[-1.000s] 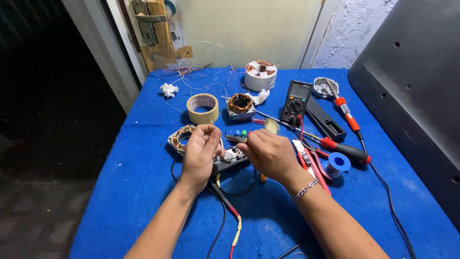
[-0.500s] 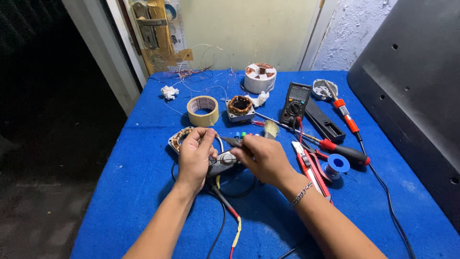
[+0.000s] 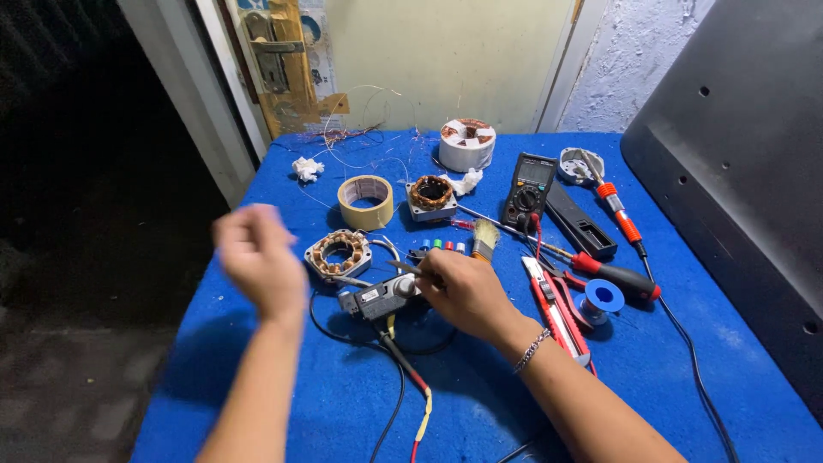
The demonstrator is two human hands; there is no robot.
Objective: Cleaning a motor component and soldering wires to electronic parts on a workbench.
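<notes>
My right hand [image 3: 470, 293] grips a thin metal tool whose tip points left, over a small black motor unit [image 3: 375, 300] with black and red-yellow wires [image 3: 403, 364] trailing toward me. Lifted off the blue table [image 3: 257, 403], my left hand [image 3: 257, 264] is blurred by motion and hangs left of the unit, fingers loosely curled with nothing in them. A square stator with copper coils [image 3: 339, 253] lies between the two hands, just behind the unit.
Behind are a tape roll [image 3: 366, 200], a second stator [image 3: 430, 193], a white wound spool [image 3: 467, 142], a multimeter [image 3: 529, 183] and a brush [image 3: 485, 237]. A red utility knife [image 3: 554, 302], blue solder spool [image 3: 605, 297], screwdriver [image 3: 615, 276] and soldering iron [image 3: 621, 216] lie right. A dark panel [image 3: 737, 171] leans at the right.
My left hand has let go of the black unit and swung up and to the left. My right hand stays at the unit with the thin tool.
</notes>
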